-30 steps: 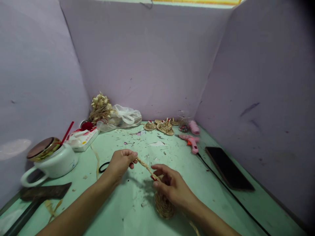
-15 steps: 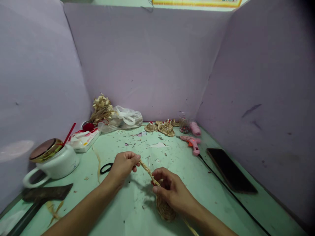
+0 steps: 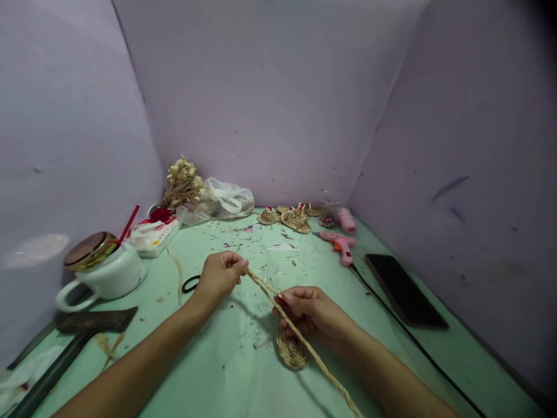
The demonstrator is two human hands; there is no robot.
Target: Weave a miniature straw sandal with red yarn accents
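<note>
My left hand (image 3: 221,277) is closed in a pinch on a braided straw cord (image 3: 319,359). The cord slants from those fingertips past the front of my right hand and out at the lower edge. Thumb and fingers of my right hand (image 3: 311,310) are pinched together on a thinner stretch of the same straw braid, which also runs to the left hand. Below the right fingers is a flat, round straw coil (image 3: 292,350). Something small and red shows beside the right fingertips; I cannot make out what it is.
At right are a pink glue gun (image 3: 342,244), its black cable and a phone (image 3: 405,290). Small straw hats (image 3: 296,219) and a pink thread spool (image 3: 347,220) stand behind. On the left are a white mug (image 3: 111,273), a hammer-like tool (image 3: 98,321) and black scissor handles (image 3: 190,284).
A long length of braid now stretches past my right hand to the lower right. More of the round coil shows. The view has tipped slightly downward.
</note>
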